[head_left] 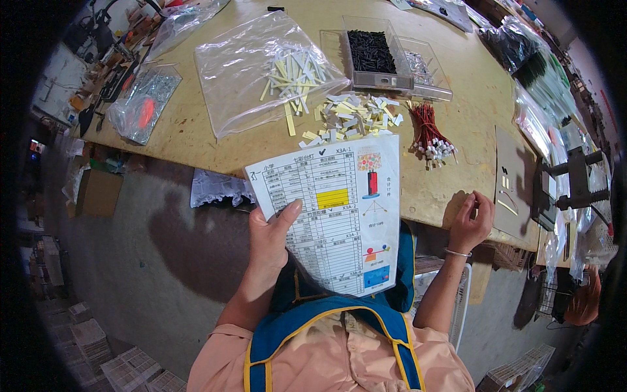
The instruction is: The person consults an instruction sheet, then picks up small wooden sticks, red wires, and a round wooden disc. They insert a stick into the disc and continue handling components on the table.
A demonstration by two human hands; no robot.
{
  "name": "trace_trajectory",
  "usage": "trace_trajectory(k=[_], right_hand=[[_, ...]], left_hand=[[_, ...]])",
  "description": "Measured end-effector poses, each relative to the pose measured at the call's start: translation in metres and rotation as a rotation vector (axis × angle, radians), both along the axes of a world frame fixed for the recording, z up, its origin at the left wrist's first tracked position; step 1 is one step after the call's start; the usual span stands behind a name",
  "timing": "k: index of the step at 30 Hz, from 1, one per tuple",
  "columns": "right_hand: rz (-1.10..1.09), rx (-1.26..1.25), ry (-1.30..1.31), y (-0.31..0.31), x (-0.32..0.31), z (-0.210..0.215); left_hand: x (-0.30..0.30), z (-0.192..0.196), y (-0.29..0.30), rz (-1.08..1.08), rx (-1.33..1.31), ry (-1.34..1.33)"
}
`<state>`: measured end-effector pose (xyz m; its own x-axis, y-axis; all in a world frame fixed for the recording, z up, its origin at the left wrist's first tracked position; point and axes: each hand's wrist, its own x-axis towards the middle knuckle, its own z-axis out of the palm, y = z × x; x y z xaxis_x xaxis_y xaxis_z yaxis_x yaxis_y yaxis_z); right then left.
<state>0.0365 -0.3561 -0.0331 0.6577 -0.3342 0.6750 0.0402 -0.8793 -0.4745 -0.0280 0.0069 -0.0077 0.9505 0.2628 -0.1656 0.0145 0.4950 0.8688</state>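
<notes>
My left hand (271,238) is closed on a printed sheet (326,222) in a clear sleeve, its thumb lying across the front. The sheet carries tables, a yellow highlighted block and small coloured pictures. At the table's front edge, my right hand (471,221) rests with its fingers loosely bent and a gap between them; nothing shows in it. Beyond the sheet lies a pile of short white and yellow strips (356,116). Red-and-black wires with white connectors (431,137) lie bundled to the right of the pile. A grey card with small parts (506,186) is beside my right hand.
Longer strips (297,72) lie on a clear plastic bag (228,78). A clear drawer box (375,55) holds many small black pieces, next to another clear tray (421,65). A bag with an orange item (145,108) lies left. A black clamp-like device (562,183) stands right.
</notes>
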Motion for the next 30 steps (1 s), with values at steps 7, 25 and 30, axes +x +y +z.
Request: trace_trajectory(k=[7, 25, 30], right_hand=[[-0.119, -0.267, 0.042, -0.005, -0.0008, -0.0013], [-0.024, -0.096, 0.006, -0.0008, -0.0007, 0.0019], [-0.014, -0.112, -0.003, -0.0004, 0.0003, 0.0029]], left_hand=[[-0.0002, 0.0015, -0.0008, -0.006, -0.008, -0.001], [0.0, 0.0013, -0.0001, -0.003, -0.008, -0.001], [0.0001, 0.0025, -0.0003, -0.005, -0.005, -0.001]])
